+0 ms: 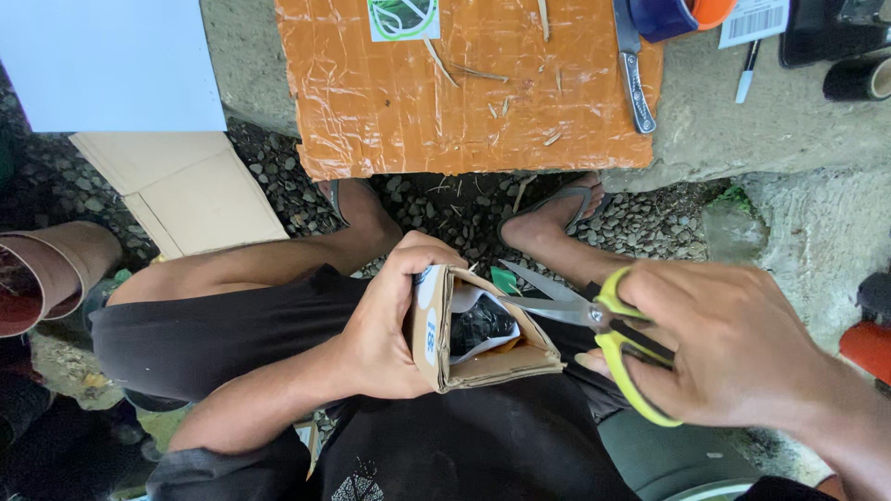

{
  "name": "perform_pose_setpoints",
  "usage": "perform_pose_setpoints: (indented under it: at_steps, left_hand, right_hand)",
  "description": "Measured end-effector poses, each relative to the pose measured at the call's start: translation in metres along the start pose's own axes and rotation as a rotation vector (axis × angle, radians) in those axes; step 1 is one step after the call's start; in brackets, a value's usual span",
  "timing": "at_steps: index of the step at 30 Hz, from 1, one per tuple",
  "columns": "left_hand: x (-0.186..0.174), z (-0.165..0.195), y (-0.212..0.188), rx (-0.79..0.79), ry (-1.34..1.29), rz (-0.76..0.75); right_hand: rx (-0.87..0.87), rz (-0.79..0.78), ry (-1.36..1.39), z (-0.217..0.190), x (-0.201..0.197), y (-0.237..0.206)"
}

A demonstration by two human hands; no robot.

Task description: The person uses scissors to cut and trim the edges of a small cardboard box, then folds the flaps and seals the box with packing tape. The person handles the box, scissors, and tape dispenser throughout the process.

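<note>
The left hand [385, 325] grips a small open cardboard box [483, 329] while the right hand [733, 343] clasps yellow-handled scissors [594, 320], blades parted just right of it.

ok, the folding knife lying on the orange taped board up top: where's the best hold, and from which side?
Probably the grey metal handle of the folding knife, taken from above. It lies flat on the orange tape-covered cardboard board with its handle end near the board's near edge and bare board to its left. The blade end runs up beside the blue cup, so that end is crowded.
</note>
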State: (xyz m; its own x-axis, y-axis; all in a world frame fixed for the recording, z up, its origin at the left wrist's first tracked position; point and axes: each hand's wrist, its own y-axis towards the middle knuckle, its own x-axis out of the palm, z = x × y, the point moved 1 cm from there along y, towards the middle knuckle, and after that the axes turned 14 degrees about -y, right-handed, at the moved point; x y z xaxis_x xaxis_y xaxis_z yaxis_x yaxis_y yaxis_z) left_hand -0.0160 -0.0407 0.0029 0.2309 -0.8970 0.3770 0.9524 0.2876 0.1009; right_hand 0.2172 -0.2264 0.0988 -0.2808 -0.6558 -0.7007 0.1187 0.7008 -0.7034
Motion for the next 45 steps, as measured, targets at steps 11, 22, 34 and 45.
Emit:
perform_pose_setpoints:
  at_steps: [11, 22, 34, 45]
  left_hand:
    - [0.002, 0.005, -0.001, -0.005, 0.038, -0.023]
    - [0.001, 0.006, 0.003, 0.067, 0.177, -0.024]
    - [0.003, 0.01, 0.008, 0.091, 0.241, -0.034]
    - [0.004, 0.011, 0.008, 0.095, 0.272, -0.073]
  right_hand:
    - [-0.098, 0.239, 0.089, -0.01, -0.01, -0.008]
    - [-0.107, 0.27, 0.064, -0.008, -0.003, -0.016]
    - [-0.181, 0.465, 0.087, -0.015, -0.01, -0.013]
    - [-0.193, 0.447, 0.052, -0.011, -0.005, -0.015]
